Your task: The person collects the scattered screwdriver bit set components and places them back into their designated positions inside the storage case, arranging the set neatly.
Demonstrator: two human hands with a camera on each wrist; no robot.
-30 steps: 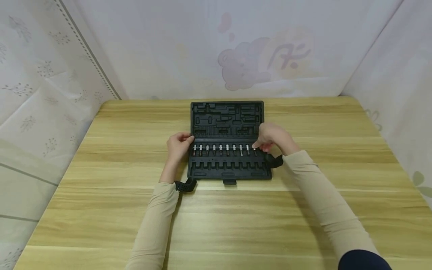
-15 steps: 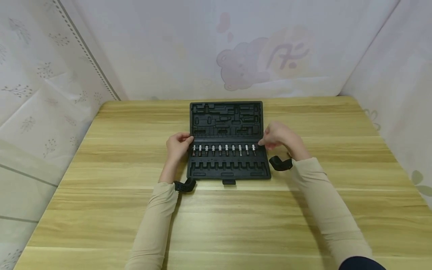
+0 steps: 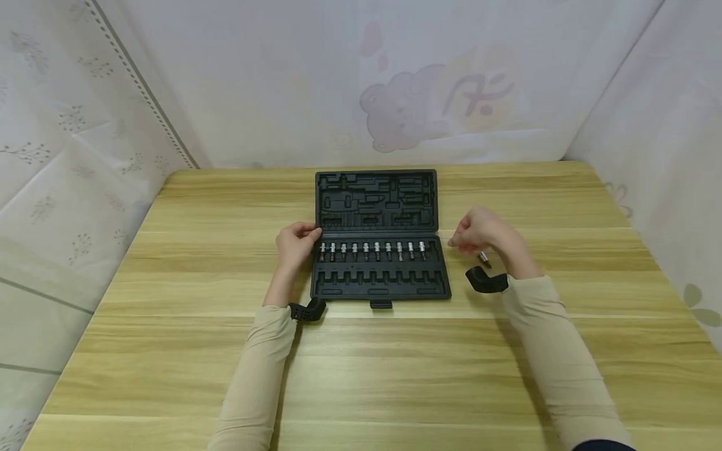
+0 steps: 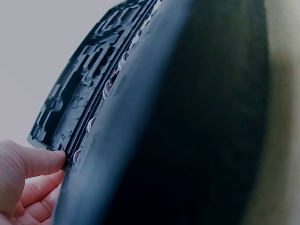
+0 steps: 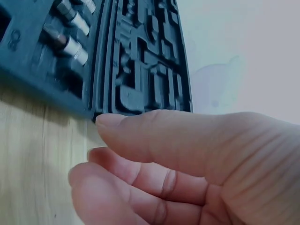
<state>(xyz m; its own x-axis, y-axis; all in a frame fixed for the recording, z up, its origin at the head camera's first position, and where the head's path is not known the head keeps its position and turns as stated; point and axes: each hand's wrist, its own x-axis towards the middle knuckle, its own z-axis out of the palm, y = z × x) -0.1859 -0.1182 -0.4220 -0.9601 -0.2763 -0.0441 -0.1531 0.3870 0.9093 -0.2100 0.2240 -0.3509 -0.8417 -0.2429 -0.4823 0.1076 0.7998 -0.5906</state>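
A black tool case point(image 3: 380, 266) lies unfolded on the table, its moulded lid at the back. Across its base runs a row of several silver bit sockets point(image 3: 377, 250); the slot at the row's right end is bare. My left hand point(image 3: 295, 245) pinches the case's left edge near the hinge, thumb on top, as the left wrist view confirms. To the right of the case is my right hand point(image 3: 476, 233), fingers loosely bent, with nothing between thumb and fingertips in the right wrist view. One bit socket point(image 3: 484, 260) lies on the table beside the right wrist.
The wooden table point(image 3: 361, 376) stretches out around the case. At the case's front a latch point(image 3: 381, 304) sticks out. Patterned cloth point(image 3: 282, 81) hangs behind the table and along both sides. Each wrist wears a black camera mount point(image 3: 486, 280).
My right hand has drawn away to the right from the row's end and off the case. The loose bit socket now shows beside its wrist. My left hand stays at the case's edge.
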